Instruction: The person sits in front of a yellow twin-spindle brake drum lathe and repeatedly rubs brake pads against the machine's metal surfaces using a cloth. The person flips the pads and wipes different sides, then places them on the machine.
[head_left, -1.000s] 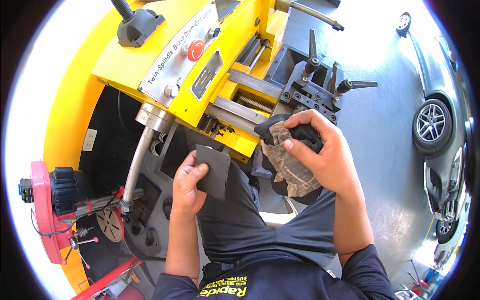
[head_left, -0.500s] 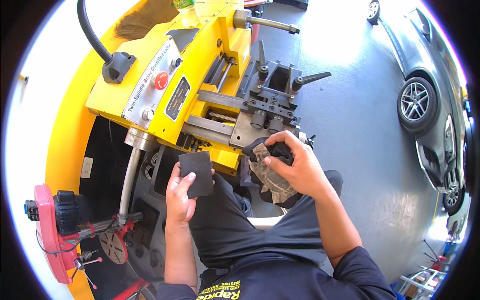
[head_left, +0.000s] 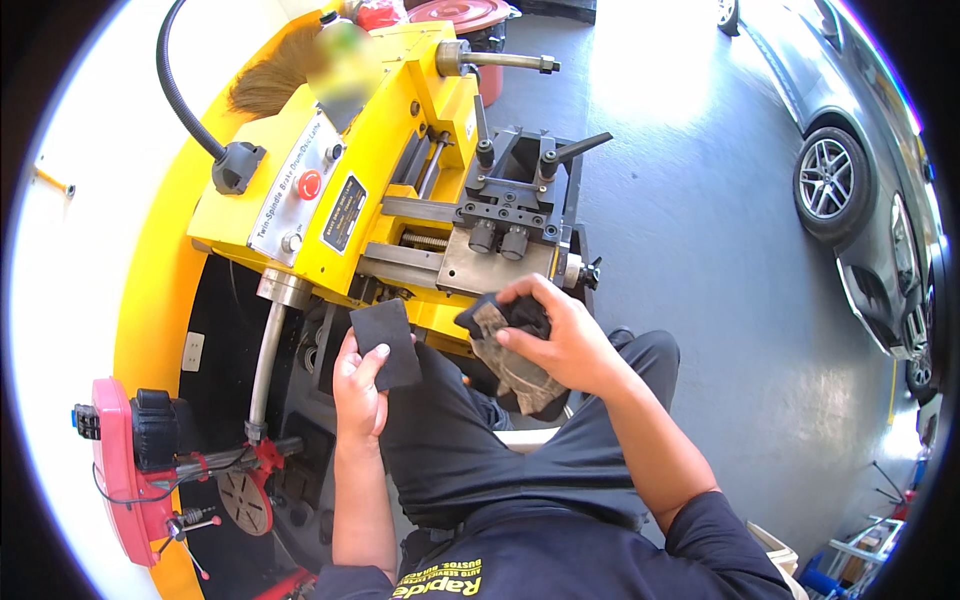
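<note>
My left hand (head_left: 362,392) pinches a flat, dark grey rectangle (head_left: 386,345) that looks like sandpaper, thumb on its face and fingers behind. To its right, my right hand (head_left: 565,340) grips a bunched piece of tan-and-black fabric (head_left: 512,370), apparently a work glove, between thumb and fingers. A small gap separates the sheet from the fabric. Both are held above my lap, in front of a yellow brake lathe (head_left: 330,200). Part of the fabric is hidden by my right fingers.
On the lathe, a tool carriage (head_left: 515,220) with black levers stands just beyond my hands. A steel spindle (head_left: 265,360) hangs at left, near a red drill press (head_left: 120,470). A grey car (head_left: 870,180) is parked at right on the grey floor (head_left: 670,200).
The fabric and my right hand have moved slightly left, closer to the dark sheet. The sheet is tilted a little more. My view has shifted, showing more beyond the lathe.
</note>
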